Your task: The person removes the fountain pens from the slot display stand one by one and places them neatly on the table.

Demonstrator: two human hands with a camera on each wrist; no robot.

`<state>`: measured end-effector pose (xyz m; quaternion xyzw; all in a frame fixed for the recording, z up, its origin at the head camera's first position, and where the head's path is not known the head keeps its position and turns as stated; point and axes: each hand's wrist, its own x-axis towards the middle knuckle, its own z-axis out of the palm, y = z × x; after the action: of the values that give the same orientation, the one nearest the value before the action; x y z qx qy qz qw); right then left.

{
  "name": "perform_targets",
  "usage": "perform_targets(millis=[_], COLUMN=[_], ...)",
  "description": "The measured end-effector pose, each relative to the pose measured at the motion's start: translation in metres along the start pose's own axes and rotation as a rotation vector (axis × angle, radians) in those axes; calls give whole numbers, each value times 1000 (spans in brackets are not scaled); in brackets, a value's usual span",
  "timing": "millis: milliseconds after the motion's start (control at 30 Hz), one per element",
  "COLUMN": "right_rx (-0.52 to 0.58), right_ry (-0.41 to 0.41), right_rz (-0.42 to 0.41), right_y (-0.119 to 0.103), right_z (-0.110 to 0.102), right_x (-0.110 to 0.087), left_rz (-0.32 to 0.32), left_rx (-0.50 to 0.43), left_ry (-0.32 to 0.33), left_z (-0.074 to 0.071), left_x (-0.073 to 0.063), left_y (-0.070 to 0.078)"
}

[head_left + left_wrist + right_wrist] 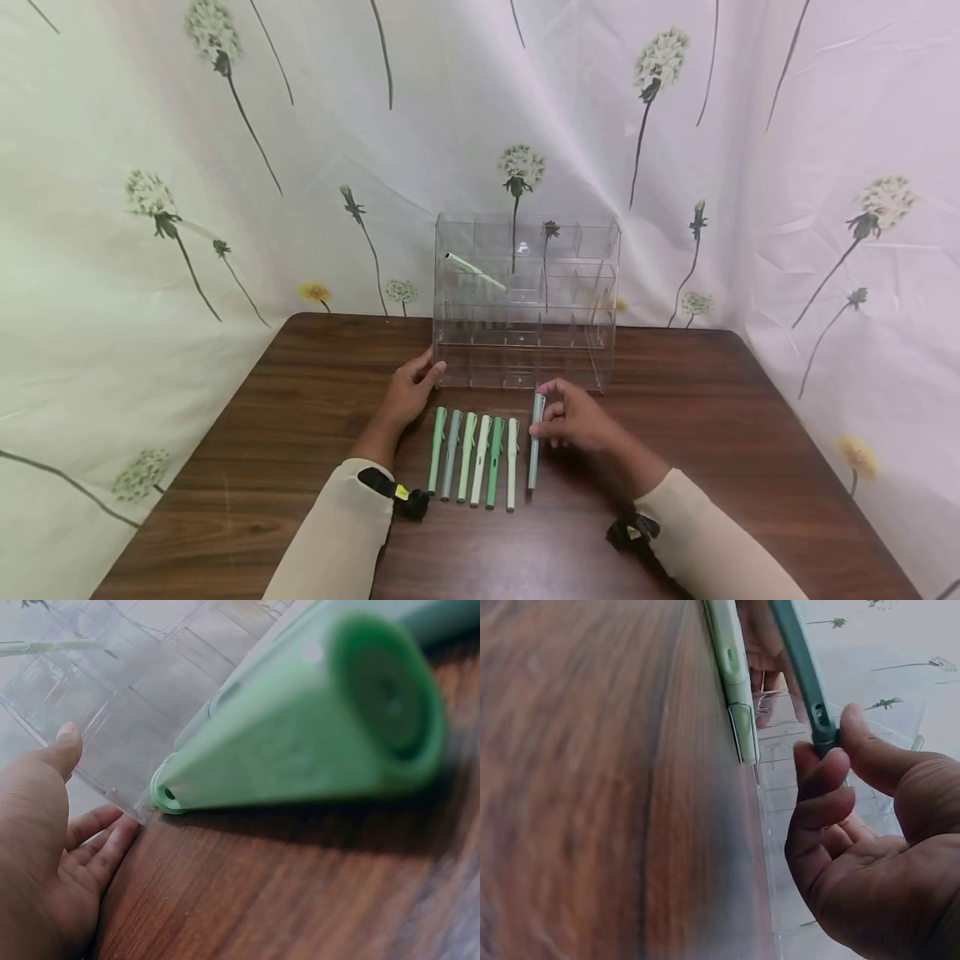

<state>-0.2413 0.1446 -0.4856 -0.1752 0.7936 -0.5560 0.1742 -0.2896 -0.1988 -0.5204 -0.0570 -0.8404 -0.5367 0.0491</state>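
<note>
My right hand point(576, 418) pinches a blue-grey pen point(534, 454) between thumb and fingers, at the right end of a row. In the right wrist view this pen point(799, 656) is tilted, its capped end at the fingertips. To its left, several capped pens in greens, pale white-green and blue-grey lie side by side, among them a dark green pen point(495, 467) and a white-green pen point(512, 467). My left hand point(408, 390) holds the lower left side of a clear tiered rack point(521, 342), thumb at its front edge. A pale green pen point(476, 272) lies slanted in an upper tier.
The rack stands toward the back of a brown wooden table point(300, 417), before a white curtain point(300, 150) printed with dandelions. In the left wrist view a green pen point(300, 735) looms close to the camera.
</note>
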Motion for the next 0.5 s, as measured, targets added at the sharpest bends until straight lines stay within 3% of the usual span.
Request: perform_targets(millis=[500], right_rx=[32], right_ry=[6], right_rz=[-31], right_y=[15], right_z=[8], right_x=[0], left_rz=[2], left_rx=[6], left_ry=[2], left_z=[2], left_x=[2], left_y=[-2])
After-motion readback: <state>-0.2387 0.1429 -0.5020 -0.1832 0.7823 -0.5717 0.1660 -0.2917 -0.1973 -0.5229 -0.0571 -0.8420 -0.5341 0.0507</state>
